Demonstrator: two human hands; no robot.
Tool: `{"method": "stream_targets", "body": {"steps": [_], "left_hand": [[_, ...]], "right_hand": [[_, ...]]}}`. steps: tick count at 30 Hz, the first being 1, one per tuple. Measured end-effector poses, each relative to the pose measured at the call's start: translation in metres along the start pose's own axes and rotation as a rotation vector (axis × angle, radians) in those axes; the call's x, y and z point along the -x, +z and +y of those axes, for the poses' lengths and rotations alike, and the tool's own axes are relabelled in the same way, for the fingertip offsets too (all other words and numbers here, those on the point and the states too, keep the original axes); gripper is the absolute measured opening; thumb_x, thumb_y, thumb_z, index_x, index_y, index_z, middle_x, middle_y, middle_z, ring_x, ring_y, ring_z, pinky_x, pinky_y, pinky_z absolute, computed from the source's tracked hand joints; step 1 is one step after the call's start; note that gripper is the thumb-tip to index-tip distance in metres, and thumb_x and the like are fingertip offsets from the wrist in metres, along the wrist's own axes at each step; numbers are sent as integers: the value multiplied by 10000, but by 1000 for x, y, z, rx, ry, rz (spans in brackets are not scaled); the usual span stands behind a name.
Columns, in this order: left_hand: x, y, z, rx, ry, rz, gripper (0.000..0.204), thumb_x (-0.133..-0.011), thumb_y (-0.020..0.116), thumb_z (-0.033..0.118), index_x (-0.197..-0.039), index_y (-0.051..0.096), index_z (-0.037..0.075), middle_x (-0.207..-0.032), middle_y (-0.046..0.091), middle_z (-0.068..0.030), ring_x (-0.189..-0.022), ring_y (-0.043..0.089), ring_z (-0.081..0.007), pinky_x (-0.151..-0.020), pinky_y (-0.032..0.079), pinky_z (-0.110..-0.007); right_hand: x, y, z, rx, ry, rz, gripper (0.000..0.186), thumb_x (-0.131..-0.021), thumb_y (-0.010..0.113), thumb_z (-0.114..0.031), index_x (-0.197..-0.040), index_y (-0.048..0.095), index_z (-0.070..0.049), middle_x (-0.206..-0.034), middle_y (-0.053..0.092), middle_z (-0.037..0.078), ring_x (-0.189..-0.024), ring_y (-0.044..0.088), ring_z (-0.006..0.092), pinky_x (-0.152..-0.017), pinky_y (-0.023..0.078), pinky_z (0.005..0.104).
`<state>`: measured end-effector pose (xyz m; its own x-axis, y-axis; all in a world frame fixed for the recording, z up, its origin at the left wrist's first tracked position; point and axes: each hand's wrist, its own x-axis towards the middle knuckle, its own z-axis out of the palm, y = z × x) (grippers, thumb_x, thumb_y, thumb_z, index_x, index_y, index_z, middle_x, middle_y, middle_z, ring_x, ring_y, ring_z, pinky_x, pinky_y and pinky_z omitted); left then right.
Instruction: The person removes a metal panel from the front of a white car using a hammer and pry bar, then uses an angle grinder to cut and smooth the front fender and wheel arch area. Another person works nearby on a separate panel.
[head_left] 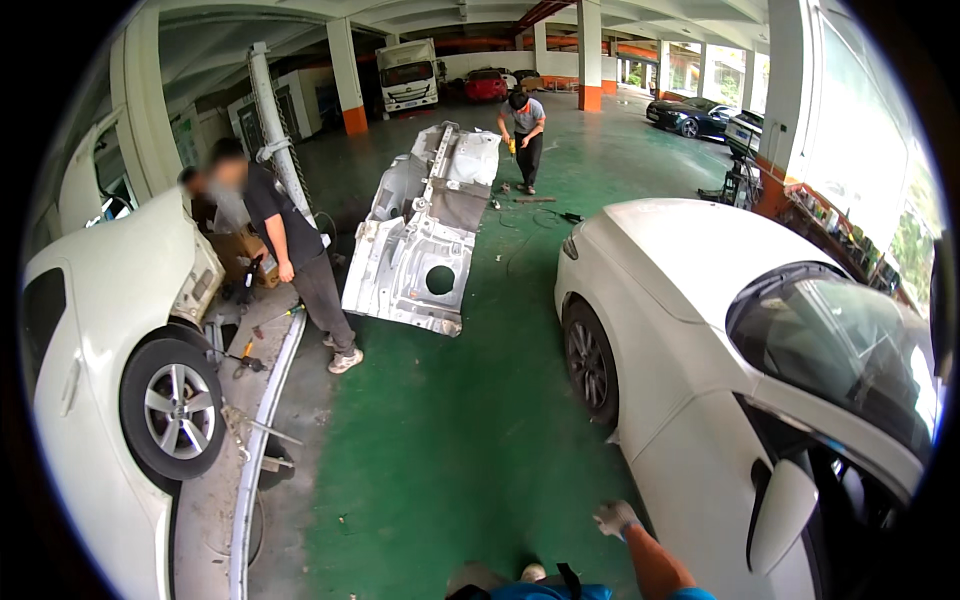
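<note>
My right hand (pixel 617 519), in a pale work glove, hangs low beside the front door of a white car (pixel 655 385). Its fingers look loosely apart and nothing shows in them. The car's white side mirror (pixel 783 515) is to the right of my forearm. My left hand is out of the picture. Ahead, a large silver-grey body floor panel (pixel 415 262) with a round hole stands propped at a slant. Behind it, a co-worker (pixel 525 140) bends over the panel's edge with a yellow power tool (pixel 512 147) in hand.
On the left, a white car with its rear opened up (pixel 110 330) stands by a repair platform with a pale rail (pixel 262 430). A person in black (pixel 285 225) stands there beside another person. Cables (pixel 520 240) lie on the green floor (pixel 420 440). Pillars (pixel 590 60) and parked vehicles are farther back.
</note>
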<state>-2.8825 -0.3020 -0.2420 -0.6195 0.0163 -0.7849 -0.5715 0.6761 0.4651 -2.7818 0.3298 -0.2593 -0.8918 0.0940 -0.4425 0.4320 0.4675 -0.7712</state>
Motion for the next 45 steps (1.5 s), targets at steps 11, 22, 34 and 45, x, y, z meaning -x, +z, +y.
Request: {"method": "stream_targets", "body": {"steps": [11, 22, 34, 45], "left_hand": [[-250, -75, 252, -279, 116, -121, 204, -789, 794, 278, -924, 679, 178, -916, 733, -59, -861, 714, -318, -761, 600, -504], [-532, -244, 651, 206, 320, 249, 139, -888, 655, 226, -848, 712, 106, -661, 628, -55, -501, 612, -193, -523, 552, -392], [-626, -150, 898, -914, 607, -221, 159, -970, 651, 249, -997, 698, 100, -894, 703, -100, -852, 703, -261, -737, 571, -475], [-764, -130, 1106, -368, 122, -171, 219, -909, 711, 248, -1015, 735, 58, -963, 756, -149, -883, 747, -317, -764, 593, -495]], "right_hand": [[-284, -103, -143, -394, 338, 151, 114, -925, 684, -145, -875, 680, -43, -713, 599, 44, -600, 584, 161, -518, 450, 336], [-378, -140, -89, -821, 951, 319, 212, -878, 744, -19, -717, 606, -12, -650, 592, 121, -518, 611, 222, -434, 463, 370], [-778, -470, -97, -37, 318, 246, 235, -857, 781, -237, -1027, 749, -78, -916, 748, 164, -786, 736, 288, -649, 593, 472], [-1038, -695, -230, -783, 485, 273, 107, -981, 611, -125, -995, 635, -21, -763, 595, 109, -586, 580, 223, -525, 480, 380]]}}
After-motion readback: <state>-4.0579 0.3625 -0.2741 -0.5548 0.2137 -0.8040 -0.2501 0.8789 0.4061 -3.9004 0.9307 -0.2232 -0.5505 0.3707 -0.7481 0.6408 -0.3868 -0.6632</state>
